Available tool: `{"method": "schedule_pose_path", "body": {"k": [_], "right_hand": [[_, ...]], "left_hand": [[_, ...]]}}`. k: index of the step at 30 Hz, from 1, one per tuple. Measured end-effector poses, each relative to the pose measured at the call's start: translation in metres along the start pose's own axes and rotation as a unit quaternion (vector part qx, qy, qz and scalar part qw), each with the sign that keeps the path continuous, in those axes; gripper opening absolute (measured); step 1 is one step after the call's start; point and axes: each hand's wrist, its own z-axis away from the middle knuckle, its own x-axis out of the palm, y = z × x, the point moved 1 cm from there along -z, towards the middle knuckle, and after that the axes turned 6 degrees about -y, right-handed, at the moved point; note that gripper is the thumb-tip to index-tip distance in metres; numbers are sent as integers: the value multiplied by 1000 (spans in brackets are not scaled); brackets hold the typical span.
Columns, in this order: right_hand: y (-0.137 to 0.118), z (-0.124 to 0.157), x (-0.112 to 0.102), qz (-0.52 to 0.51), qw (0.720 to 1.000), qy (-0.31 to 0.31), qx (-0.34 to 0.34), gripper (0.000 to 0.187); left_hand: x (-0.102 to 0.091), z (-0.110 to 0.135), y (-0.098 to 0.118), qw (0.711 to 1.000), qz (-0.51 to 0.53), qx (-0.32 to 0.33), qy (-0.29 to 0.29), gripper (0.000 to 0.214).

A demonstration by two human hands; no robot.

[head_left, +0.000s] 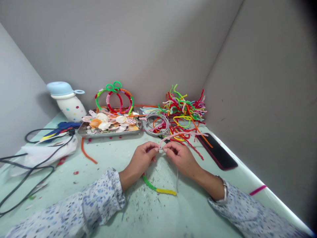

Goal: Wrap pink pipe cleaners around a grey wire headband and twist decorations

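My left hand (142, 158) is closed in a pinch near the middle of the table, at the near end of a pink pipe cleaner (173, 135). The rest of that pipe cleaner arcs to the right above my right hand (182, 158). My right thumb and forefinger pinch close beside the left fingertips, apparently on a thin grey wire (177, 181) whose tail hangs below that hand. From under my left hand curves a green and yellow wrapped length (158, 189); its upper end is hidden by the hand. The exact join between the fingertips is too small to make out.
A metal tray (109, 134) of seashells stands at the back, with colourful wrapped rings (107, 99) on it. Beside it lie a wire coil (156, 124) and piled pipe cleaners (183, 105). A phone (219, 153) lies right; a bottle (70, 107) and black cable (32, 168) are left.
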Motion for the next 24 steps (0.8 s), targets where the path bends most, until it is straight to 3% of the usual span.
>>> {"method": "schedule_pose_path", "body": {"k": [24], "right_hand": [[-2, -1, 1, 28, 999, -4, 20, 17]], "left_hand": [[-2, -1, 0, 997, -68, 28, -3, 13]]}}
